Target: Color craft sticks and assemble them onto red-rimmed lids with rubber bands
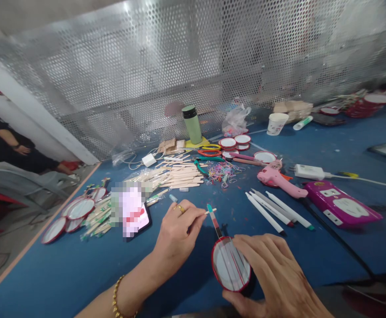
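My right hand (pixel 274 269) grips a small round lid-like piece (pixel 224 265) with a red rim and white face, thumb below and fingers at its upper right edge. Thin strings run across that face. From its top sticks out a flat craft stick (pixel 214 221) coloured teal, red and black. A short pale wooden stick (pixel 210 211) crosses the craft stick near its teal end. My left hand (pixel 179 227) pinches the left end of this short stick between thumb and forefinger. Its fingertips partly hide the hold.
Left of my hands lie a phone (pixel 136 214) and red-rimmed discs (pixel 80 208). Beyond are craft sticks (pixel 183 174), rubber bands (pixel 224 172) and a green bottle (pixel 192 126). Right are markers (pixel 266 212), a pink glue gun (pixel 281 181) and a purple power strip (pixel 343 205) with cables.
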Motion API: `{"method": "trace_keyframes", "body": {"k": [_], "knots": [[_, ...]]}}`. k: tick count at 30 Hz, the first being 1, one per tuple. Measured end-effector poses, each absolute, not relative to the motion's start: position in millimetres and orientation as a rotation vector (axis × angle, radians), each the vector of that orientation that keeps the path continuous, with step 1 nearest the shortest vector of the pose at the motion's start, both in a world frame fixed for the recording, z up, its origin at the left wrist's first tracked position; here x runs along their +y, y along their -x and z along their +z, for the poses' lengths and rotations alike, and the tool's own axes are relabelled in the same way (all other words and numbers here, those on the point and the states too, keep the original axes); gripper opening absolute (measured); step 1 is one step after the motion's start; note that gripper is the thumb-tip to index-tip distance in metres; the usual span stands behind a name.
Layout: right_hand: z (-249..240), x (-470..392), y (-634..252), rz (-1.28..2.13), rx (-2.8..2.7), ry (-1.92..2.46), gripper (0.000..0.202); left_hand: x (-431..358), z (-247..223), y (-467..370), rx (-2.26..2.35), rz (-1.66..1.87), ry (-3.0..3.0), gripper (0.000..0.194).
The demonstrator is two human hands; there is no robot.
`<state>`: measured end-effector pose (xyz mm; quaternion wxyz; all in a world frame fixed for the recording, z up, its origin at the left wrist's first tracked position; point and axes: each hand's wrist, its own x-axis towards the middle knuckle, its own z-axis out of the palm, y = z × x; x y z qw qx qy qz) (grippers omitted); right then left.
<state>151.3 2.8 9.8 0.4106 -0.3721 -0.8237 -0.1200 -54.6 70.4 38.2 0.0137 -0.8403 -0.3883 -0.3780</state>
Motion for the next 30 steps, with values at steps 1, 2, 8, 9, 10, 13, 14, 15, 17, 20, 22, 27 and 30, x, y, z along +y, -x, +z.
{"method": "trace_keyframes", "body": {"k": [1,2,8,9,10,13,14,15,17,20,22,27,30], "knots": [[9.7,2.7,-151.3,-0.301,-2.076,0.937,0.041,70.4,38.3,54.6,-1.212,-1.176,2.618,0.014],[9.6,2.7,-151.3,-0.302,-2.075,0.936,0.041,70.4,38.3,54.6,-1.21,-1.176,2.62,0.015],[8.6,3.2,-151.1,-0.309,-2.075,0.934,0.042,70.8,38.3,54.6,-1.2,-1.185,2.613,0.014],[8.5,3.2,-151.2,-0.31,-2.075,0.934,0.042,70.9,38.4,54.6,-1.199,-1.185,2.612,0.015],[8.4,3.2,-151.2,-0.309,-2.075,0.934,0.042,70.9,38.4,54.5,-1.195,-1.185,2.612,0.015],[8.3,3.0,-151.1,-0.299,-2.08,0.934,0.044,70.8,38.4,54.3,-1.192,-1.19,2.614,0.014],[8.2,3.0,-150.9,-0.297,-2.081,0.934,0.044,70.7,38.4,54.2,-1.194,-1.192,2.614,0.014],[8.2,2.9,-150.8,-0.297,-2.08,0.933,0.044,70.6,38.5,54.0,-1.197,-1.196,2.614,0.014],[8.2,2.8,-150.4,-0.297,-2.079,0.933,0.044,70.5,38.5,53.6,-1.202,-1.203,2.614,0.014],[8.4,2.7,-150.4,-0.293,-2.082,0.934,0.043,70.4,38.9,53.2,-1.203,-1.211,2.608,0.014],[8.5,2.7,-150.6,-0.296,-2.077,0.934,0.043,70.4,39.3,53.1,-1.196,-1.211,2.605,0.014],[8.3,2.3,-150.6,-0.306,-2.078,0.934,0.042,70.4,39.4,53.5,-1.194,-1.211,2.607,0.014],[7.9,2.4,-150.6,-0.32,-2.089,0.929,0.043,70.1,38.8,53.5,-1.196,-1.213,2.611,0.013]]}}
